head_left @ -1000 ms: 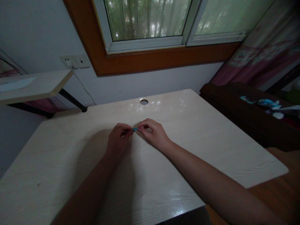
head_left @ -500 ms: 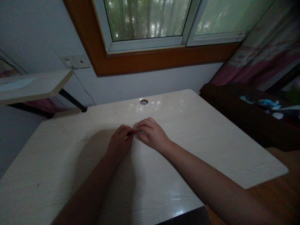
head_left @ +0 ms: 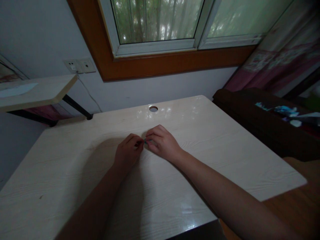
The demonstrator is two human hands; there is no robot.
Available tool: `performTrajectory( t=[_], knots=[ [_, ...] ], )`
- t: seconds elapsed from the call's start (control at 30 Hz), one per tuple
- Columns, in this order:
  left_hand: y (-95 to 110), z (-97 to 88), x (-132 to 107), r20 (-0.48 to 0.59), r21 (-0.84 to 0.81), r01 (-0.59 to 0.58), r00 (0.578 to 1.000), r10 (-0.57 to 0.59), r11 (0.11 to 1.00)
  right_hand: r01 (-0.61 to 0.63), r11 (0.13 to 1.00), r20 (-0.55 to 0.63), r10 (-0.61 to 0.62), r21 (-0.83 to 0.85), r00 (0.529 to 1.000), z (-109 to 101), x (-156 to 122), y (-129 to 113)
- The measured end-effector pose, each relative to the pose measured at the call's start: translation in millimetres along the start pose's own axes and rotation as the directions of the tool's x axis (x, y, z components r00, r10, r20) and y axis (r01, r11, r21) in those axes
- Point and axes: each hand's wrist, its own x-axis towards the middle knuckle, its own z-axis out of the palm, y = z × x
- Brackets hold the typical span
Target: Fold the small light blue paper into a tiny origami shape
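My left hand [head_left: 128, 149] and my right hand [head_left: 162, 141] meet fingertip to fingertip over the middle of the pale wood-grain table [head_left: 225, 143]. Between the pinched fingers shows a tiny blue-green object [head_left: 145, 141], mostly covered and too small to name. Thumb and fingers of the left hand press together at its left side. On its right side the right hand pinches in the same way, its other fingers curled.
A round hole [head_left: 153, 109] pierces the table near its back edge. To the left stands a raised shelf [head_left: 50, 91] on black legs. Dark brown furniture [head_left: 240, 110] with crumpled items lies beyond the right edge. A window [head_left: 157, 23] is behind.
Both hands stay almost in place, still pinched together. Slightly more of the blue-green object shows between the fingertips now.
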Motion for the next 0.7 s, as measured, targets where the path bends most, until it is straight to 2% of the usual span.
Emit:
performTrajectory(
  t=[0.1,0.27,0.7],
  knots=[
    [-1,-1.4,0,-0.012,-0.036,0.037,0.999,-0.037,0.999,-0.027,1.000,-0.020,0.027,0.001,0.999,-1,-1,4],
    [-8,-3.6,1,-0.053,-0.098,0.102,0.993,-0.108,0.990,-0.078,0.996,-0.143,0.082,0.033,0.986,-4,-3,12],
    [-1,-2.5,0,0.005,-0.143,0.067,0.998,-0.067,0.987,-0.020,0.997,-0.004,0.020,0.077,1.000,0,-1,2]
  ],
)
